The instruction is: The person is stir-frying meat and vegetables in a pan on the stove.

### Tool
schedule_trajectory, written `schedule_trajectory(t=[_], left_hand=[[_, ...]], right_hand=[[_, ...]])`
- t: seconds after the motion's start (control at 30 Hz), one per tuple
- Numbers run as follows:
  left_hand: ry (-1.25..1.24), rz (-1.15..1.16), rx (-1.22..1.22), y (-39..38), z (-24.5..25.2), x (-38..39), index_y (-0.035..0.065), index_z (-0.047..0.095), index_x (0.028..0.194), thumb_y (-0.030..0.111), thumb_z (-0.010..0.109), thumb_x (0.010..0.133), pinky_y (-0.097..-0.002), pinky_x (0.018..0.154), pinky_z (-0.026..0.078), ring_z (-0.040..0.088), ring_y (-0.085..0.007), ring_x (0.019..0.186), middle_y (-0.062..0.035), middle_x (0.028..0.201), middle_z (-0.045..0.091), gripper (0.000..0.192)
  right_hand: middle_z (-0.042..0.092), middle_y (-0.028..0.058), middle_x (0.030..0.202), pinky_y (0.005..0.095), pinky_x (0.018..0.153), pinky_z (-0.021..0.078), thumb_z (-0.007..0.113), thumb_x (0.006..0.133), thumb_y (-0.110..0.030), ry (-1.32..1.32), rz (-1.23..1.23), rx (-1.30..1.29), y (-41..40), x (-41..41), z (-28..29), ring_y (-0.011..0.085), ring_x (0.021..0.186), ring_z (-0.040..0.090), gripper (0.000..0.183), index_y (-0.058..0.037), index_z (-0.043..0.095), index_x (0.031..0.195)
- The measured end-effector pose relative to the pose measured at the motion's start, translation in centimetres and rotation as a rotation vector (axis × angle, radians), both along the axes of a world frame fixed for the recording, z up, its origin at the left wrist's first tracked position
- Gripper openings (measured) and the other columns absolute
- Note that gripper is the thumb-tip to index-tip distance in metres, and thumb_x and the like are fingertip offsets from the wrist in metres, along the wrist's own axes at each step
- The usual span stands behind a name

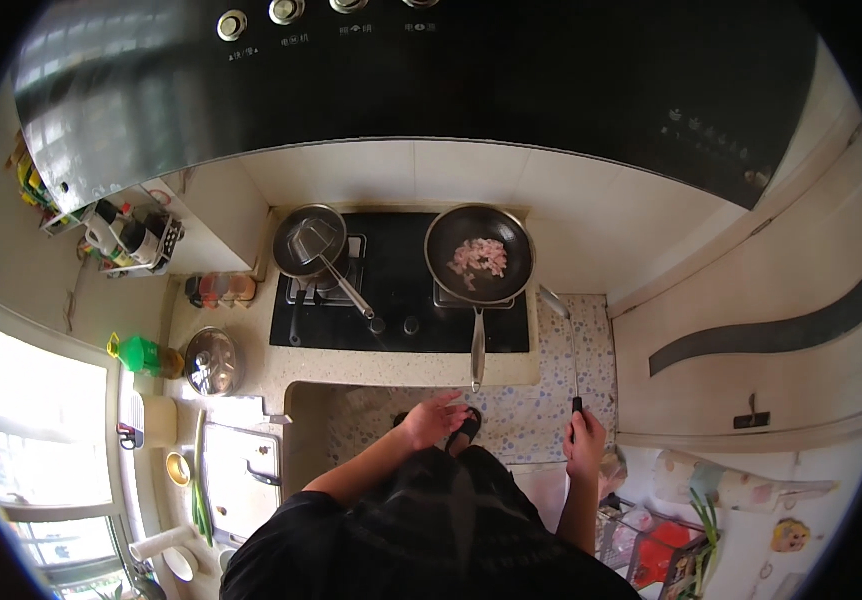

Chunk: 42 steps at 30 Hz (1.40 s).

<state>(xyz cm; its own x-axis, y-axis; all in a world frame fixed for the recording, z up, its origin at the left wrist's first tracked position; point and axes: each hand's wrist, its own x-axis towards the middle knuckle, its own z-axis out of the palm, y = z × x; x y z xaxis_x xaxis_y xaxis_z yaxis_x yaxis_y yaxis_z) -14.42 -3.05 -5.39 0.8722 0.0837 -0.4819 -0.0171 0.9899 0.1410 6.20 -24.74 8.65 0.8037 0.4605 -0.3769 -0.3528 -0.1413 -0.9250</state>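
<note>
My left hand (pixel 435 421) is empty, fingers apart, just below the end of the wok's handle and not on it. In my right hand (pixel 586 444) is the black grip of a long-handled metal spatula (pixel 573 352), its blade pointing up, to the right of the hob. The dark wok (pixel 444 241) stands on the right burner with pieces of pale pink meat (pixel 480 256) in it. On the left burner, a metal strainer or scoop (pixel 341 281) with a long handle rests across a pan (pixel 285 251).
The range hood (pixel 438 90) overhangs the gas hob (pixel 393 262). At left are seasoning jars (pixel 228 289), a glass-lidded pot (pixel 213 361), an oil bottle (pixel 142 356), a cleaver (pixel 243 409), spring onions (pixel 200 487) and a cutting board (pixel 232 457). A rack of bags (pixel 656 547) stands at lower right.
</note>
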Motion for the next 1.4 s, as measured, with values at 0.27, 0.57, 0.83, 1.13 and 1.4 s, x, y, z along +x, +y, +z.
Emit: schedule_trajectory(t=[0.27,0.57,0.83,1.13,1.4], left_hand=[[0.035,0.055,0.104,-0.5,0.6,2.6,0.0100,0.032,0.140,0.032,0.041,0.096,-0.0381,0.100,0.038,0.041,-0.0295,0.127,-0.0136,0.138,0.040,0.050],[0.435,0.116,0.317,0.5,4.6,10.7,0.0059,0.042,0.117,0.037,0.043,0.097,-0.0248,0.054,0.042,0.046,-0.0120,0.061,-0.0056,0.081,0.054,0.037],[0.486,0.176,0.501,-1.2,7.2,12.5,0.0039,0.046,0.105,0.032,0.044,0.097,-0.0215,0.040,0.027,0.032,-0.0077,0.049,-0.0023,0.069,0.043,0.029],[0.429,0.161,0.369,-0.6,8.1,12.3,0.0055,0.046,0.097,0.031,0.043,0.098,-0.0217,0.041,0.026,0.031,-0.0080,0.049,-0.0021,0.066,0.041,0.026],[0.369,0.062,0.344,-0.2,9.6,11.6,0.0125,0.048,0.103,0.033,0.047,0.093,-0.0223,0.043,0.030,0.037,-0.0105,0.050,-0.0038,0.067,0.046,0.023]], right_hand=[[0.048,-0.0010,0.060,0.0196,0.034,0.0250,0.058,0.091,-0.016,0.034,-0.095,0.053,-4.3,-1.6,-0.8,0.0041,0.040,0.037,0.016,-0.0003,0.057,0.094],[0.047,-0.0012,0.059,0.0201,0.035,0.0261,0.057,0.092,-0.013,0.045,-0.002,0.086,-8.8,0.5,-1.1,0.0046,0.039,0.036,0.016,0.0012,0.058,0.098],[0.046,-0.0027,0.059,0.0192,0.036,0.0255,0.057,0.092,-0.013,-0.076,0.068,0.047,-8.6,3.4,1.0,0.0033,0.042,0.036,0.015,0.0008,0.058,0.097],[0.046,-0.0035,0.058,0.0182,0.035,0.0252,0.058,0.092,-0.015,-0.120,0.148,0.036,-5.0,4.2,2.3,0.0030,0.041,0.035,0.016,-0.0010,0.059,0.099],[0.046,-0.0045,0.059,0.0172,0.037,0.0259,0.059,0.091,-0.014,-0.137,0.103,0.039,-1.6,3.9,1.8,0.0023,0.043,0.037,0.016,-0.0015,0.059,0.100]])
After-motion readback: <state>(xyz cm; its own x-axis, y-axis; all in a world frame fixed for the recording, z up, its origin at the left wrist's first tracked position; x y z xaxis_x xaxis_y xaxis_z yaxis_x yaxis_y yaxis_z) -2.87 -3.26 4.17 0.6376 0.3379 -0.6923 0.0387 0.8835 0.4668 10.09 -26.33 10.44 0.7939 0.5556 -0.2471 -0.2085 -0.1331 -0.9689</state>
